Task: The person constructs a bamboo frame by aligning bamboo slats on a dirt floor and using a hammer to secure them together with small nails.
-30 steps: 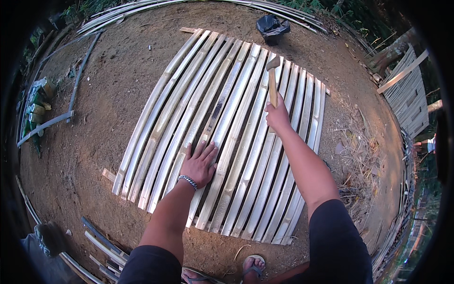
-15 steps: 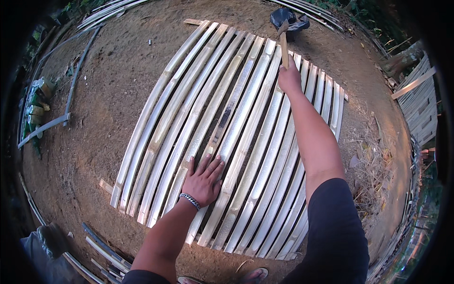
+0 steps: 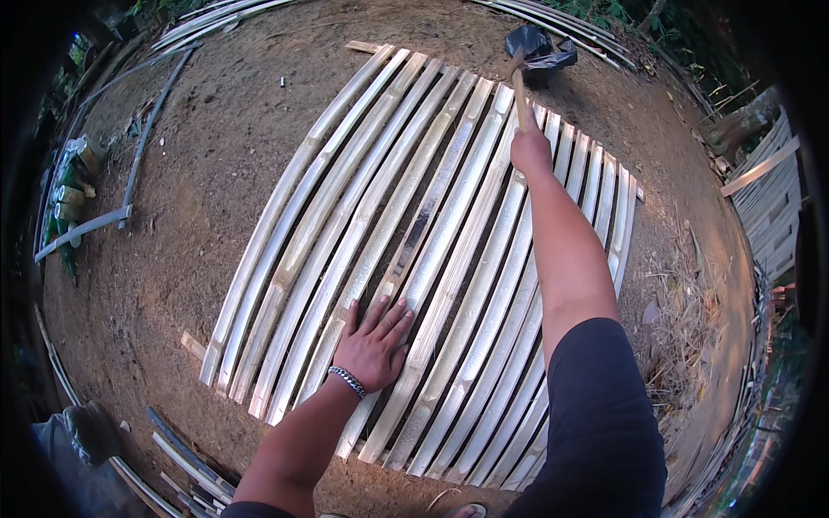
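Split bamboo slats (image 3: 345, 209) lie side by side as a slatted panel on the ground, with narrow gaps between them. My left hand (image 3: 370, 352) rests flat on the middle slats toward the near end, fingers spread, a chain bracelet (image 3: 347, 381) on its wrist. Stretched out over the far right part of the panel, my right hand (image 3: 530, 148) is closed around the wooden handle of a hammer (image 3: 520, 97). The hammer points away from me, its head blurred near the far slat ends.
Just beyond the hammer sits a black plastic bag (image 3: 553, 59) on the dirt. Crosspieces (image 3: 193, 345) poke out beneath the panel's left edge. Bamboo pieces and green containers (image 3: 69, 194) stand at the left. Dry grass (image 3: 686, 302) lies to the right, and more strips (image 3: 194, 470) lie near left.
My right hand and the hammer have shifted slightly within the picture, the hammer's head dropping lower. The whole view has tilted a little; my left hand stays on the same slats.
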Demonstrator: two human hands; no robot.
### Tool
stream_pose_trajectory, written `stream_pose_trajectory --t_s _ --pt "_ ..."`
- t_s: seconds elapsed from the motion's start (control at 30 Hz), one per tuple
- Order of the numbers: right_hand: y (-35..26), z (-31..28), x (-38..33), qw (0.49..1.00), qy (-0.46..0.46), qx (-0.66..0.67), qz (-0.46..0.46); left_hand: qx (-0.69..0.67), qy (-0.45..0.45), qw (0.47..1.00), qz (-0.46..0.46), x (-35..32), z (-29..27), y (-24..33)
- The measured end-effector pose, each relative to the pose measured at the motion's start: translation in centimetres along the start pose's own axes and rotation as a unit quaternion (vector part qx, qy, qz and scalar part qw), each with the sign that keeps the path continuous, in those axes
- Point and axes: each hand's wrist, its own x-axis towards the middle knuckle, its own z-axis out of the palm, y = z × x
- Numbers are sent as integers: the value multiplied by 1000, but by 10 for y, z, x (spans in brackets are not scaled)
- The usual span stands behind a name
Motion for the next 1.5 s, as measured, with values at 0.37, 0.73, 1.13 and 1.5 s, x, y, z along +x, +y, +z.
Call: stream_pose_trajectory --t_s 0.37,0.73,1.13,1.5 --pt "15 14 3 995 77 -16 -60 -12 4 1000 0 -1 2 -3" --pt "1 5 -8 975 31 215 44 -25 22 999 3 0 1 -3" --pt "-10 10 -6 987 130 89 -21 -25 18 1000 0 -1 2 -2" --pt "8 -3 18 991 86 -72 -69 -28 21 999 5 2 3 1"
